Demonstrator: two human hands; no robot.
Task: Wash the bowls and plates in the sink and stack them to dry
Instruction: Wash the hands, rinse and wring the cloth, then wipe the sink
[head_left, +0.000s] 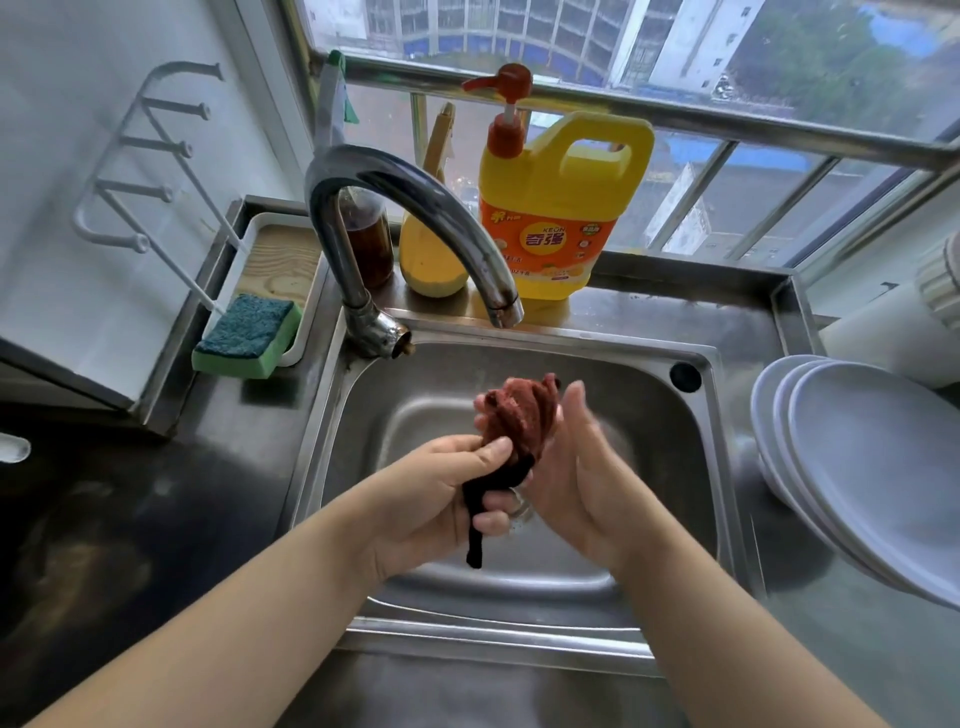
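Over the steel sink (649, 467) both my hands hold a twisted dark red cloth (519, 415). My left hand (447, 493) grips its lower part, with a dark tail of the cloth hanging below the fingers. My right hand (576, 467) is wrapped round the cloth from the right, thumb up beside the bunched top. No dishes are seen inside the basin. Several white plates (857, 467) lean in a stack on the counter right of the sink. No water runs from the faucet (415, 208).
A yellow dish-soap jug with a red pump (561, 208), a yellow bottle (431, 254) and a dark brown bottle (369, 244) stand behind the sink on the window ledge. A green sponge (249, 332) lies in a white tray at the left, beside a white wire rack (145, 166).
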